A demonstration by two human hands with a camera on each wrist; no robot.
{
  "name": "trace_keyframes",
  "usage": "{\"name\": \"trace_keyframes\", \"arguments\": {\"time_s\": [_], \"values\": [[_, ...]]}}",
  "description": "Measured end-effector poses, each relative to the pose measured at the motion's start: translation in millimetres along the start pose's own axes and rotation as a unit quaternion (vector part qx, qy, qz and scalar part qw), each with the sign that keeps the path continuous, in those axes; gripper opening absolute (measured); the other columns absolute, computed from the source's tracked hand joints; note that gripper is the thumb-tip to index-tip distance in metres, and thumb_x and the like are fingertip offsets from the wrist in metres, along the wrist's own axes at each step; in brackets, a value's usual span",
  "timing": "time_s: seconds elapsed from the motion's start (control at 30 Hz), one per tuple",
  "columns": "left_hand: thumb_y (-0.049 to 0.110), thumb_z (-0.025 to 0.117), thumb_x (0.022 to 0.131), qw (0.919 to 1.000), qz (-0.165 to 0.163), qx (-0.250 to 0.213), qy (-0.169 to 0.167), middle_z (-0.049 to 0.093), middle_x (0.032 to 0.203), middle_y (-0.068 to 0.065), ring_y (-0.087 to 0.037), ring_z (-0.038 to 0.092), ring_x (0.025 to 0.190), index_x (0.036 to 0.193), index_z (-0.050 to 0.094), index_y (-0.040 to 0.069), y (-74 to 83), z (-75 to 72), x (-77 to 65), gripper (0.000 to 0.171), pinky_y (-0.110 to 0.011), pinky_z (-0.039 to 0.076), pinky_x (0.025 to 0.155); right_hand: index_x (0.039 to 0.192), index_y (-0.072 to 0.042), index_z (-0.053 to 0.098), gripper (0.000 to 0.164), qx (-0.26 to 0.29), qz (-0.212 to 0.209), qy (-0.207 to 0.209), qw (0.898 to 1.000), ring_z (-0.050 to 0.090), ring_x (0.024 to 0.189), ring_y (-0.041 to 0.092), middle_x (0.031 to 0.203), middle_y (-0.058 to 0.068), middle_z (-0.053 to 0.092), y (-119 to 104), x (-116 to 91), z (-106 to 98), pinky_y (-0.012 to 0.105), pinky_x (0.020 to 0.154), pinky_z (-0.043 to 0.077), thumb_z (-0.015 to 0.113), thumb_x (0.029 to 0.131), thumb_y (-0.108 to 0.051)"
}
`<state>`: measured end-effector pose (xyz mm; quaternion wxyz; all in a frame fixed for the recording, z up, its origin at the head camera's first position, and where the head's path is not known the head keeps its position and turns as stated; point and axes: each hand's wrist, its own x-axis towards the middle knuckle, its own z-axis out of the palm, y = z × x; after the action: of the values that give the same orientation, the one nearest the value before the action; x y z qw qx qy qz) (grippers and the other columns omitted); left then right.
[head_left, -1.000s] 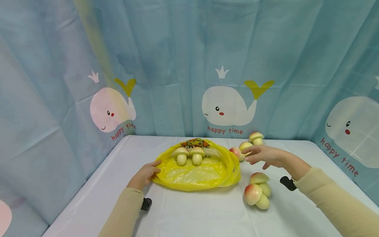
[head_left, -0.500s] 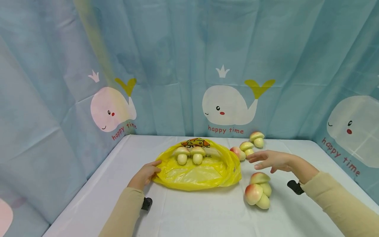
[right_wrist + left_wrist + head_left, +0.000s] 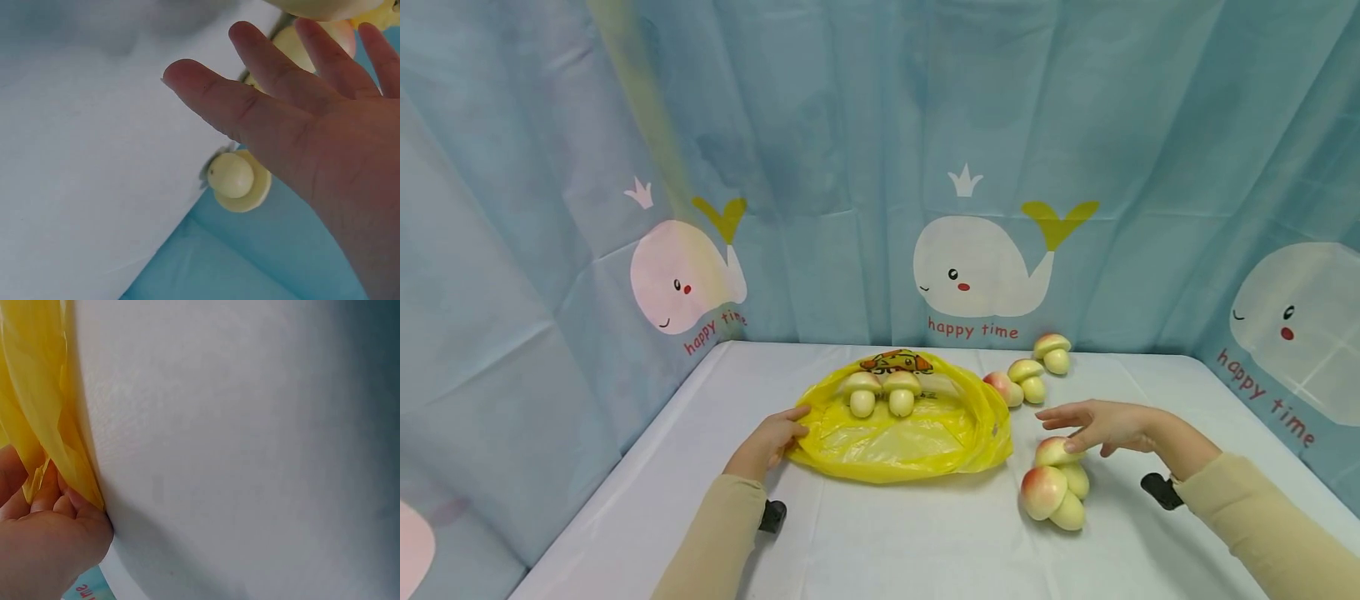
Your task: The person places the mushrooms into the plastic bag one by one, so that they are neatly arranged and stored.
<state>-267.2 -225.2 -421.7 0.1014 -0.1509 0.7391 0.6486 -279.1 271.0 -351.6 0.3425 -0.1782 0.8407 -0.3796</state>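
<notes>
A yellow plastic bag [image 3: 880, 467] lies spread open on the white table, two toy mushrooms [image 3: 901, 396] side by side inside it. My left hand [image 3: 771, 442] grips the bag's left edge; in the left wrist view its curled fingers [image 3: 47, 494] hold the bunched plastic. My right hand [image 3: 1112, 425] hovers with fingers spread over the nearer pair of toy mushrooms [image 3: 1042, 492], which have cream stems and red-tinged caps. Its thumb overlaps the farther cap of that pair in the head view. Nothing is in its grasp.
Behind the right hand, several more mushrooms [image 3: 1026, 379] lie to the right of the bag, one [image 3: 1052, 352] close to the table's back edge. A blue curtain [image 3: 850, 167] printed with whales encloses the white table [image 3: 865, 542] at the back and sides.
My right hand has moved right and toward me, from beside the far mushrooms to above the near pair. The left hand and the bag have stayed in place.
</notes>
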Motion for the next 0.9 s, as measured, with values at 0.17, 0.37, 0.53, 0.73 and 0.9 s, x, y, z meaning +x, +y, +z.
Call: {"name": "trace_keyframes", "arguments": {"time_s": [0.17,0.37,0.53,0.73,0.9], "values": [[-0.005,0.045,0.097,1.0,-0.002,0.004,-0.001,0.021,0.153,-0.029,-0.03,0.04,0.118,0.149,0.034,0.0,-1.5,-0.5,0.5,0.053,-0.033,0.04,0.093,0.15,-0.004,0.035,0.074,0.005,0.009,0.002,1.0,0.029,0.132,0.053,0.15,0.025,0.035,10,0,2,0.071,0.085,0.035,0.071,0.087,-0.021],[-0.006,0.045,0.096,1.0,-0.002,0.0,0.001,0.022,0.153,-0.028,-0.03,0.041,0.115,0.149,0.035,-0.001,-1.8,-0.8,2.1,0.053,-0.034,0.04,0.095,0.15,-0.003,0.035,0.075,0.003,0.008,0.005,1.0,0.032,0.131,0.052,0.148,0.027,0.036,15,-1,3,0.07,0.086,0.036,0.072,0.087,-0.02],[-0.005,0.046,0.096,1.0,-0.004,0.001,0.003,0.023,0.152,-0.028,-0.029,0.042,0.113,0.148,0.035,0.0,-1.1,-0.4,2.5,0.053,-0.033,0.041,0.092,0.148,-0.004,0.038,0.074,-0.007,0.012,0.016,1.0,0.033,0.13,0.051,0.146,0.028,0.039,17,-1,4,0.068,0.087,0.036,0.073,0.085,-0.019],[-0.006,0.046,0.096,1.0,0.0,0.009,0.001,0.023,0.153,-0.029,-0.029,0.043,0.111,0.148,0.036,-0.001,-0.7,0.3,1.8,0.053,-0.03,0.042,0.087,0.147,-0.003,0.041,0.072,-0.02,0.011,0.022,0.999,0.037,0.127,0.046,0.144,0.028,0.041,20,-1,7,0.065,0.087,0.037,0.074,0.084,-0.018],[-0.006,0.045,0.096,0.9999,0.005,0.011,-0.003,0.023,0.153,-0.029,-0.029,0.042,0.112,0.148,0.035,-0.002,-2.1,-1.2,1.9,0.054,-0.031,0.041,0.088,0.145,-0.001,0.043,0.07,-0.021,0.004,0.026,0.999,0.04,0.123,0.042,0.142,0.026,0.044,19,-3,9,0.062,0.087,0.037,0.073,0.084,-0.019]]}}
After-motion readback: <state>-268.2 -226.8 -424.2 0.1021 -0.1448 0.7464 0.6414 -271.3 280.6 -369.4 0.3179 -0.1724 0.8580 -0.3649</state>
